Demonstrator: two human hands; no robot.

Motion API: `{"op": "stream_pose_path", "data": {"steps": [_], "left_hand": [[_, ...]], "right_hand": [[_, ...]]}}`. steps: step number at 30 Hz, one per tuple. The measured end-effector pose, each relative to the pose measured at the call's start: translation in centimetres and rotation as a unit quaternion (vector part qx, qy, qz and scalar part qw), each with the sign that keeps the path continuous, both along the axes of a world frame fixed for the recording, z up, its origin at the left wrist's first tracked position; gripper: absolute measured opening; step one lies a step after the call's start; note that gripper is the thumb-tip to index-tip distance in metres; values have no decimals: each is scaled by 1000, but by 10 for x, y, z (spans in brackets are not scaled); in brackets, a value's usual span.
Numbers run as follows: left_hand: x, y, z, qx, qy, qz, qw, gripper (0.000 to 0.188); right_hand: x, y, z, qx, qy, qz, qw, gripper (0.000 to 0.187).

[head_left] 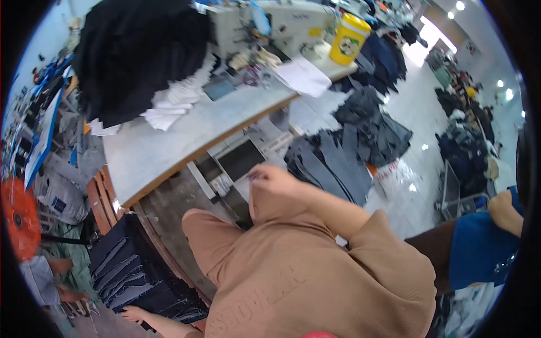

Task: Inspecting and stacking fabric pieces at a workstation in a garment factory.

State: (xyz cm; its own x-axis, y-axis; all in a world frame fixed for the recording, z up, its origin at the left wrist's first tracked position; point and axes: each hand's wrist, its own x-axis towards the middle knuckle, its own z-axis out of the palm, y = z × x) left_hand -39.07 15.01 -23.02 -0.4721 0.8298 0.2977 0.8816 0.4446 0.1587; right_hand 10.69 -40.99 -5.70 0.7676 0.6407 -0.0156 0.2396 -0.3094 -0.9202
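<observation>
To my left, a stack of dark navy denim pieces [141,270] with frayed pale edges lies on a wooden bench. My left hand [134,314] is at the near corner of this stack, fingers stretched out against its edge; it grips nothing that I can see. My right hand [273,180] rests over my knee, fingers loosely bent and holding nothing visible. Ahead is a pale sewing table [169,143] with a wooden edge. On its far side stands a white sewing machine [296,28].
A black cloth heap [141,62], white scraps [169,110], a paper sheet [304,76] and a yellow bucket [349,39] sit on the table. Grey cut pieces [332,160] lie beyond my knee. A person in blue [482,248] is at right; an orange fan [20,219] stands left.
</observation>
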Motion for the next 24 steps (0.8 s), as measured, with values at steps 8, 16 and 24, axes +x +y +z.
{"op": "stream_pose_path", "data": {"steps": [8,16,24], "left_hand": [[-6,-31,94,71,-211,-26,975,57],[116,-98,237,329,-253,-353,839,49],[240,-196,318,272,-478,-507,664,43]], "right_hand": [[60,-163,-24,-405,-216,-324,827,33],[74,-205,-70,-378,-133,-352,846,28],[73,-221,-77,-252,-206,-367,872,22]]}}
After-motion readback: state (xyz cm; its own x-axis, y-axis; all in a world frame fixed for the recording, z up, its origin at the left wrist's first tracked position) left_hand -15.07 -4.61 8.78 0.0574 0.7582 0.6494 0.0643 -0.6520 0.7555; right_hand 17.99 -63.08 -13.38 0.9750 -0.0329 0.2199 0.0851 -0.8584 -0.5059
